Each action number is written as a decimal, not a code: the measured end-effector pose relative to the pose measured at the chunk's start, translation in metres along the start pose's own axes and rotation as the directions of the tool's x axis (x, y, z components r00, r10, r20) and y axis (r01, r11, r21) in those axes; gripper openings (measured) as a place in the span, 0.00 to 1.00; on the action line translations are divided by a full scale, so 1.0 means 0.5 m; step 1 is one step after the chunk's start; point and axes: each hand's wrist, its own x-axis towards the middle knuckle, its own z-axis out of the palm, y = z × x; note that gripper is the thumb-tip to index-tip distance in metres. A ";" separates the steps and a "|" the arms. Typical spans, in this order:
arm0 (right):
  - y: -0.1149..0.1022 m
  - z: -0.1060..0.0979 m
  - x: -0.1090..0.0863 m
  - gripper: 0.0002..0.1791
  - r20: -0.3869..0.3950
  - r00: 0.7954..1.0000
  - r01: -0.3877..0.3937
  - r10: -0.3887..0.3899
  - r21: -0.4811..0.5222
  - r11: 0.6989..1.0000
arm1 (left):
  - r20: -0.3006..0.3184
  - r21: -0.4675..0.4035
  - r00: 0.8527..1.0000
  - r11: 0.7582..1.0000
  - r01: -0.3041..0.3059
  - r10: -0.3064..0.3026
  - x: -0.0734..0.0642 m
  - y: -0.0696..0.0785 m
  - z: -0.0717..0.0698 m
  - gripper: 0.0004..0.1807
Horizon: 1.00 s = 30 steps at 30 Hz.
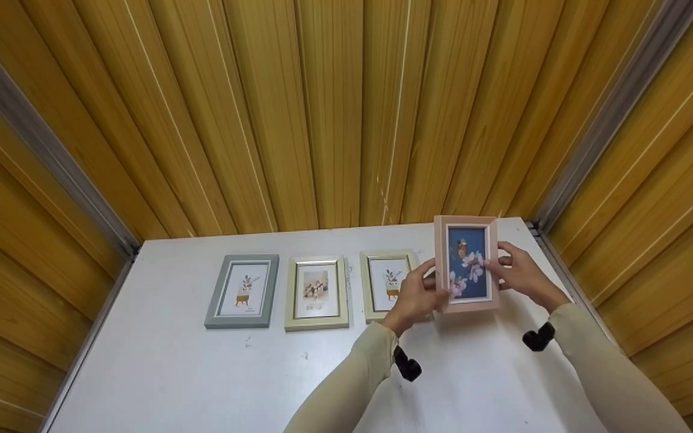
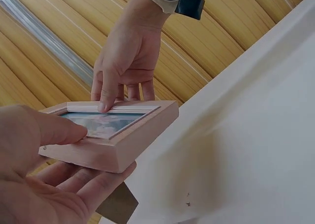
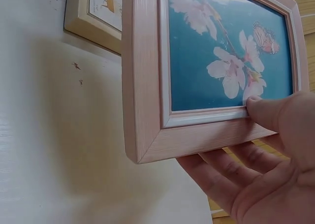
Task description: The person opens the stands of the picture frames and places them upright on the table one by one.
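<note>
A pink picture frame [image 1: 443, 264] with a blue print of pale blossoms and a butterfly is held up over the white table's right part. My left hand [image 1: 415, 294] grips its left side, thumb on the front and fingers behind, as the left wrist view shows. On the opposite side my right hand [image 1: 521, 273] pinches the edge, its thumb on the front near the blossoms and its fingers curled behind. The right wrist view shows the pink frame's corner [image 3: 142, 150] tilted above the table, casting a shadow. Part of a cream frame [image 1: 376, 316] lies hidden behind my left hand.
On the white table [image 1: 172, 373] a grey-green picture frame [image 1: 215, 294] lies at the left, with a pale yellow-green frame [image 1: 290, 294] to its right. Wood-patterned panels [image 1: 328, 120] rise behind the table and on both sides, with metal edging [image 1: 599, 108] at the corners.
</note>
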 end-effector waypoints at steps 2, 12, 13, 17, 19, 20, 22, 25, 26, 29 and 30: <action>0.001 0.001 0.000 0.36 -0.021 1.000 0.009 -0.010 -0.013 1.000 | -0.013 0.084 1.000 0.996 -0.021 0.022 0.003 0.000 0.003 0.37; 0.023 0.016 0.002 0.34 -0.187 0.980 0.046 -0.061 -0.085 0.995 | -0.141 0.260 0.988 0.965 -0.031 0.069 0.000 0.003 0.037 0.30; 0.025 0.018 0.003 0.33 -0.204 0.977 0.049 -0.065 -0.085 0.995 | -0.140 0.255 0.989 0.967 -0.019 0.056 -0.001 0.002 0.041 0.31; 0.035 0.024 0.007 0.32 -0.261 0.962 0.058 -0.085 -0.109 0.992 | -0.121 0.234 0.993 0.972 0.028 0.000 -0.004 -0.001 0.053 0.36; 0.036 0.027 0.009 0.32 -0.286 0.954 0.059 -0.094 -0.130 0.990 | -0.112 0.230 0.994 0.972 0.039 -0.014 -0.004 -0.003 0.059 0.37; 0.036 0.028 0.010 0.32 -0.297 0.949 0.060 -0.102 -0.146 0.987 | -0.108 0.231 0.994 0.972 0.038 -0.013 -0.003 -0.004 0.061 0.38; 0.037 0.031 0.011 0.32 -0.313 0.942 0.062 -0.118 -0.181 0.981 | -0.101 0.229 0.995 0.972 0.043 -0.020 -0.003 -0.007 0.064 0.39; 0.036 0.033 0.013 0.32 -0.332 0.935 0.057 -0.126 -0.210 0.976 | -0.089 0.228 0.995 0.972 0.059 -0.039 -0.001 -0.009 0.066 0.39; 0.036 0.033 0.013 0.32 -0.337 0.933 0.056 -0.128 -0.215 0.975 | -0.086 0.226 0.995 0.972 0.060 -0.041 -0.001 -0.010 0.066 0.39; 0.033 0.033 0.012 0.32 -0.348 0.930 0.047 -0.122 -0.216 0.975 | -0.079 0.218 0.996 0.974 0.053 -0.037 0.001 -0.010 0.068 0.39; 0.032 0.033 0.011 0.32 -0.352 0.928 0.044 -0.120 -0.218 0.975 | -0.077 0.214 0.997 0.976 0.047 -0.031 0.002 -0.011 0.069 0.39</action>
